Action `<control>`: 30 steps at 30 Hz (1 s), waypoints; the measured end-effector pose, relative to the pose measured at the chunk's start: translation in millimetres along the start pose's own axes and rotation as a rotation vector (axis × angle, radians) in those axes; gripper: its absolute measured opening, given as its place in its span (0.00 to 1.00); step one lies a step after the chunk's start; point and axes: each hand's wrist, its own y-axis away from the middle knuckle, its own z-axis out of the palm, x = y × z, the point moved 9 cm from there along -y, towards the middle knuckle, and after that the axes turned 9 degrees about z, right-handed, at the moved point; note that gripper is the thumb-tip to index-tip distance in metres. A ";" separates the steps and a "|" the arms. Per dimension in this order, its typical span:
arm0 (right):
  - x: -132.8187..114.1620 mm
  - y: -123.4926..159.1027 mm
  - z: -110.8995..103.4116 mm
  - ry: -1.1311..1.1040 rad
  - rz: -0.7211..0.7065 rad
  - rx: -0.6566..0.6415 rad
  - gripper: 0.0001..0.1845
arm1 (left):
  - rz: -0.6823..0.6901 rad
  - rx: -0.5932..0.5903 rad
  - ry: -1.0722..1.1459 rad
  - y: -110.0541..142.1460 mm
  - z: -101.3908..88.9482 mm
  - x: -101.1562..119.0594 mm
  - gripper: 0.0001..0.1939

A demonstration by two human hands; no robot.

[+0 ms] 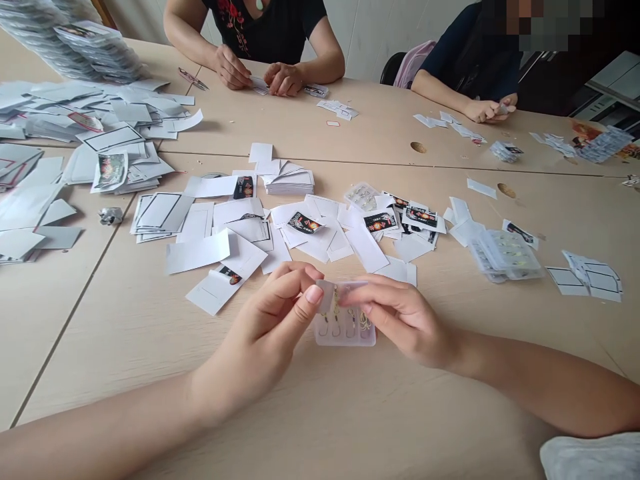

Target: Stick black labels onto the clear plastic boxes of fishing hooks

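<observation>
While a big messy heap of white cards [135, 110] takes up the far left of the table [150, 347], a little silvery lump [111, 215] sits by the seam, with loose labels [227, 248] spread to its right. Next along is the left hand [273, 327], thumb and index pinching a small pale slip [326, 295] over the far left corner of the clear hook case [345, 333]. That case is just past the loose labels, on the wearer's side, pretty much square-on: its narrow compartments run away from the wearer, and the hook bends point back this way. Fingers hide the far end, so can't really call its long axis. The right hand [410, 320] has its fingers bent over the case's right side, but can't tell if they're actually pinching anything. Further right there's a stack of clear cases [507, 255], then some black-framed cards [587, 275].
</observation>
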 end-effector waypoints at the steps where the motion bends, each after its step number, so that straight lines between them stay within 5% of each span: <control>1: -1.8 -0.3 -0.9 0.048 -0.016 0.006 0.14 | -0.004 -0.002 0.007 0.5 -0.2 -0.6 0.13; 11: 10.3 -0.1 0.2 -0.138 0.078 -0.004 0.10 | -0.014 0.025 0.093 2.7 -2.2 -1.5 0.12; 30: 9.2 2.3 -10.7 -0.157 0.154 0.150 0.11 | 0.114 0.100 0.053 3.2 -9.1 7.7 0.10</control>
